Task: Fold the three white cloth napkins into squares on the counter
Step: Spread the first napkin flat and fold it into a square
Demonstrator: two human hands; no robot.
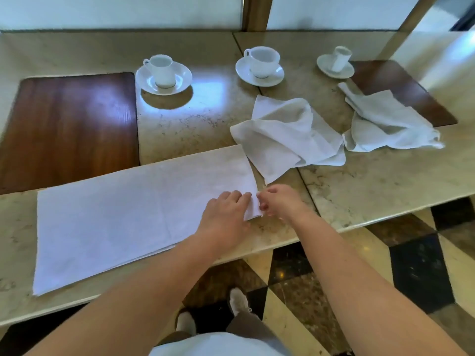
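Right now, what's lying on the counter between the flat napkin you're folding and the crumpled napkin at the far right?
In the head view, another crumpled napkin lies there, its corner nearly reaching the flat napkin.

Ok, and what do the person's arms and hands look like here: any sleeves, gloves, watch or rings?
Both forearms are bare as far up as the frame shows, with no sleeves in view. The left hand and right hand wear no gloves, and no watch, bracelet or ring is visible on either. The fingernails look short and plain, though the picture is too soft to be sure.
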